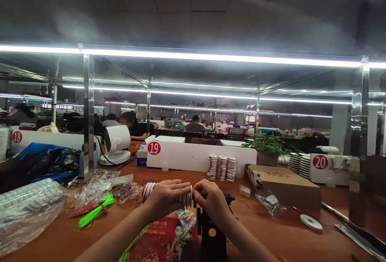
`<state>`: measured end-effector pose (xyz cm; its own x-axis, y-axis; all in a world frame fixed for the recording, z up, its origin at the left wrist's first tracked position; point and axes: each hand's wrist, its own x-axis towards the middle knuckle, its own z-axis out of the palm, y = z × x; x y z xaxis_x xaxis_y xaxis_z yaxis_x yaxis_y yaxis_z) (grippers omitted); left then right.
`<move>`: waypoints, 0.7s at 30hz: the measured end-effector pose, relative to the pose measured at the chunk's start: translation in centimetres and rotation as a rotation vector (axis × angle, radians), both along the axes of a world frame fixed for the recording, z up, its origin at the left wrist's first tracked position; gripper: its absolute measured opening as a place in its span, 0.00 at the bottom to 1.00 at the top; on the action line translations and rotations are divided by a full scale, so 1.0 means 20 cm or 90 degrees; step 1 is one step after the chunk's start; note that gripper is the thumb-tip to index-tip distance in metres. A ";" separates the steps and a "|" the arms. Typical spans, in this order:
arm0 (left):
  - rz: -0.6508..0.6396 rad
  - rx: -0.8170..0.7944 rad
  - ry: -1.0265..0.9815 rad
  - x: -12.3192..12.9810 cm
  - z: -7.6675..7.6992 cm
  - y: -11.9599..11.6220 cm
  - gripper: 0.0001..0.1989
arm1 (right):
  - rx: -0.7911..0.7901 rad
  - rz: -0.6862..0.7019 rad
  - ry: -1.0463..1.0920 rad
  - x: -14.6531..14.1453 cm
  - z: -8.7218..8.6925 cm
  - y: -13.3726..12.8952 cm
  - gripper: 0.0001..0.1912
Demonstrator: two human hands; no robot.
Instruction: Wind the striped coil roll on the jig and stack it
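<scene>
Left to right: bright green cord bundle (95, 210) on the brown table (265, 222); placard "19" (154, 148) beyond; left hand (164, 199) curled around a white spool (187, 197), its long axis running sideways; right hand (212, 201) closed on the spool's right end, above a black stand (211, 230); cardboard box (283, 185) printed "kids"; placard "20" (320, 162).

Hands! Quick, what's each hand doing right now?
Left hand: closed, holding a roll.
Right hand: closed, pinching the same roll at its edge.
</scene>
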<state>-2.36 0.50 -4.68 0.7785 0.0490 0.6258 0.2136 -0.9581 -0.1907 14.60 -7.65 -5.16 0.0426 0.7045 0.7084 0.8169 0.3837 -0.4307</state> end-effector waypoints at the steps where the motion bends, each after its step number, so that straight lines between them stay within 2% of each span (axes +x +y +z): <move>1: -0.003 -0.003 -0.003 0.00 0.00 0.00 0.22 | 0.003 0.003 0.000 0.00 0.00 0.00 0.06; 15: 0.029 -0.019 -0.009 0.01 -0.02 0.02 0.21 | -0.001 0.000 -0.037 -0.02 -0.01 -0.01 0.06; 21: 0.023 -0.020 -0.011 0.00 -0.01 0.00 0.20 | -0.001 -0.007 -0.046 -0.02 0.00 -0.01 0.06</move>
